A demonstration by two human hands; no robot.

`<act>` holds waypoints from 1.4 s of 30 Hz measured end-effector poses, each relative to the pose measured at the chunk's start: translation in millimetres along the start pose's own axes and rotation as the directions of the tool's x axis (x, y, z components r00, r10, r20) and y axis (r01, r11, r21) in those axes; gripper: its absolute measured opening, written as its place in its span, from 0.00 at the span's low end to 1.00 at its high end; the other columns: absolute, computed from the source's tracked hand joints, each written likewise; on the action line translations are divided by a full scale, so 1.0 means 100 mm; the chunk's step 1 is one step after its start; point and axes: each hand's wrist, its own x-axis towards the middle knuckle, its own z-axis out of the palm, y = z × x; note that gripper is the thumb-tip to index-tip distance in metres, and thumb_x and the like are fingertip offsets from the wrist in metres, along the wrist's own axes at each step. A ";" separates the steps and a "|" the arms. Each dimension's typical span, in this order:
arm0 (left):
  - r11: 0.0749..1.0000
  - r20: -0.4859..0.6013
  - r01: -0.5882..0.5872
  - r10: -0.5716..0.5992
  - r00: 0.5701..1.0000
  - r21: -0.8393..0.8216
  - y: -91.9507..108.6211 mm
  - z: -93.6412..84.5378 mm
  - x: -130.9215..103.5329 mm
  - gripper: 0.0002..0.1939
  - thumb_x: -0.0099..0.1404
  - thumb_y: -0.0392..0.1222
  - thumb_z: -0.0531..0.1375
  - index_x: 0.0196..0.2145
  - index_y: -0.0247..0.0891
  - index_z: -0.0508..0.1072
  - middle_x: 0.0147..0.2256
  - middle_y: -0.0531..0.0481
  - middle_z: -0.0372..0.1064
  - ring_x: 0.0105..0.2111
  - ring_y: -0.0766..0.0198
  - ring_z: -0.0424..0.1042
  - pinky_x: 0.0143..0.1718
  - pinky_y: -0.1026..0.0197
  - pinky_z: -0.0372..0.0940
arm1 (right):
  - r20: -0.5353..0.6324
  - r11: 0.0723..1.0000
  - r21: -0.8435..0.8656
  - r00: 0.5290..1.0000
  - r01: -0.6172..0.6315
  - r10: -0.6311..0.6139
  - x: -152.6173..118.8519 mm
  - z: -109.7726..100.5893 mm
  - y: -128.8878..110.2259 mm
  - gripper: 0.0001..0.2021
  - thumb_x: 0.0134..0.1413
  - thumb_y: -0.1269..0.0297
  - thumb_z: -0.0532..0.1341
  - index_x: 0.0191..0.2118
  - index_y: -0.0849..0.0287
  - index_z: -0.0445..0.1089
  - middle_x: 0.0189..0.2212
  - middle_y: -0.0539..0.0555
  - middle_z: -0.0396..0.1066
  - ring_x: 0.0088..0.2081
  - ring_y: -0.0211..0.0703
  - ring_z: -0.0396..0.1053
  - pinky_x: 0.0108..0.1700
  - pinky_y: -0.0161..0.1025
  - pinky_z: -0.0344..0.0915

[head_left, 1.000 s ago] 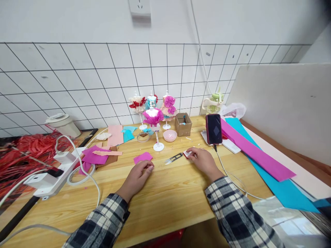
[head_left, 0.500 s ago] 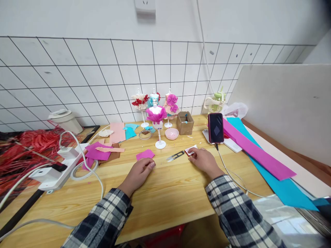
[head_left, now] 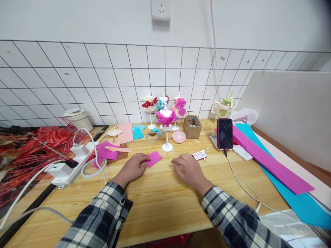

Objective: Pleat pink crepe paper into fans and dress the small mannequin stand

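Note:
With its thumb and fingers together, my left hand grips the left edge of a small magenta paper piece on the table. My right hand is low over the wood to the right of it, fingers bent inward. It covers the spot where thread snips lay, so whatever is under its fingers is hidden. Beyond both hands stands a white mini dress form wearing a magenta paper ruffle. A small red-and-white box lies just beyond my right hand.
Decorated dress forms stand behind, beside a pink bowl and a cardboard box. Paper scraps, a tape roll and a power strip are left. A phone, its cable and long paper sheets are right.
My left hand has taken hold of the magenta paper piece. My right hand has moved left from the small box to over the snips, which are now out of sight. The view has shifted slightly.

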 end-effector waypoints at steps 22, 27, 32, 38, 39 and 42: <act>0.769 -0.007 0.248 -0.311 0.950 -0.589 0.26 0.20 0.00 0.22 0.54 0.52 0.65 0.43 0.36 0.74 0.43 0.42 0.76 0.44 0.52 0.74 0.49 0.51 0.66 | 0.264 0.789 0.508 0.934 -0.346 0.239 0.47 0.56 -0.05 0.06 0.48 0.63 0.63 0.32 0.58 0.72 0.23 0.47 0.69 0.26 0.38 0.64 0.29 0.34 0.59; 0.715 -0.040 0.239 -0.350 0.936 -0.657 0.31 0.25 0.04 0.15 0.57 0.49 0.62 0.38 0.36 0.75 0.38 0.47 0.78 0.39 0.56 0.75 0.46 0.53 0.68 | 0.288 0.433 0.831 0.936 -0.349 0.202 0.46 0.65 -0.10 0.21 0.43 0.62 0.66 0.46 0.57 0.65 0.39 0.53 0.74 0.38 0.43 0.72 0.40 0.38 0.68; 0.681 -0.011 0.221 -0.319 0.948 -0.698 0.22 0.29 0.07 0.15 0.57 0.49 0.63 0.38 0.36 0.74 0.38 0.46 0.77 0.40 0.56 0.75 0.46 0.52 0.68 | 0.344 0.343 0.853 0.918 -0.394 0.198 0.49 0.77 0.00 0.12 0.44 0.62 0.64 0.37 0.59 0.67 0.34 0.54 0.75 0.36 0.44 0.73 0.42 0.40 0.68; 0.674 -0.028 0.199 -0.310 0.950 -0.712 0.17 0.33 0.07 0.18 0.55 0.51 0.64 0.38 0.35 0.74 0.37 0.45 0.77 0.36 0.58 0.75 0.42 0.55 0.68 | 0.282 0.518 0.777 0.933 -0.359 0.224 0.48 0.83 0.03 0.08 0.46 0.62 0.62 0.32 0.60 0.69 0.27 0.52 0.73 0.30 0.42 0.70 0.34 0.37 0.66; 0.686 -0.043 0.198 -0.318 0.947 -0.700 0.17 0.34 0.07 0.17 0.55 0.51 0.64 0.37 0.35 0.75 0.35 0.46 0.77 0.35 0.59 0.74 0.40 0.56 0.68 | 0.273 0.540 0.766 0.937 -0.349 0.217 0.48 0.83 0.03 0.08 0.47 0.62 0.61 0.33 0.60 0.69 0.27 0.51 0.73 0.30 0.42 0.70 0.33 0.37 0.65; 0.730 -0.095 0.203 -0.345 0.934 -0.653 0.17 0.35 0.08 0.17 0.55 0.52 0.62 0.34 0.35 0.75 0.31 0.48 0.76 0.31 0.60 0.73 0.36 0.59 0.67 | 0.259 0.557 0.765 0.946 -0.324 0.195 0.47 0.80 0.00 0.11 0.48 0.61 0.61 0.37 0.60 0.70 0.30 0.52 0.73 0.31 0.41 0.70 0.33 0.36 0.64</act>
